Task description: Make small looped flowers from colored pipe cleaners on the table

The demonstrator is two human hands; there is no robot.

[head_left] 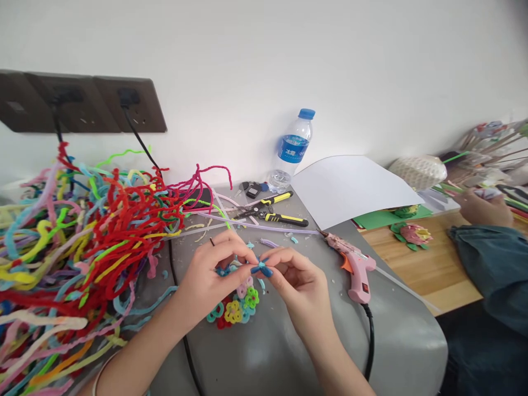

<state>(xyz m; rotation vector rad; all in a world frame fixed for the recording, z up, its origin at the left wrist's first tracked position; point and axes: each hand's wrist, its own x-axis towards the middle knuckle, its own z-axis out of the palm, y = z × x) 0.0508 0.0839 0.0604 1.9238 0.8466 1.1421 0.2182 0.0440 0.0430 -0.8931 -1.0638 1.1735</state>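
Note:
My left hand and my right hand meet over the grey surface, both pinching a small blue pipe-cleaner piece twisted into a bow-like shape between their fingertips. Just below the hands lie several small pipe-cleaner flowers in yellow, green, pink, teal and red. A big tangled heap of coloured pipe cleaners fills the left side, beside my left forearm.
A pink hot glue gun lies right of my hands, its black cord trailing down. Yellow-handled pliers, a water bottle and white paper sit behind. Another person's hand and sleeve are at the right, over a wooden table.

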